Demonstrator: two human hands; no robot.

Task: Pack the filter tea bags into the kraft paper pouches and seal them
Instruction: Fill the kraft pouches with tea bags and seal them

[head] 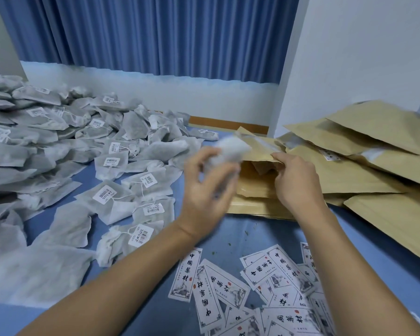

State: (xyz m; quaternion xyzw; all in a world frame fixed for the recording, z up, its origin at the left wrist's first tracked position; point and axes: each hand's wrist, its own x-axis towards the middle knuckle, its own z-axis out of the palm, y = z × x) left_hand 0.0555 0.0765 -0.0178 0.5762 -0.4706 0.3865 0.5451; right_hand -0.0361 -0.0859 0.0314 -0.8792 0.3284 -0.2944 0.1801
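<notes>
Printed labels [264, 287] lie at lower centre. At frame centre the left hand [204, 187] grasps a tea bag [228, 149]; the right hand [294, 180] pinches the pouch [250, 187] mouth open. Step in hand: filling. Next move likely requires feeding the bag into the opening.

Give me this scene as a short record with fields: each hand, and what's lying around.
left hand: grips a blurred white filter tea bag by the pouch mouth
right hand: fingers pinch the mouth edge of an open brown kraft paper pouch
left side: heap of grey-white filter tea bags with barcode tags
right side: stack of flat brown kraft pouches
foreground: white printed paper labels scattered on blue cloth
</notes>
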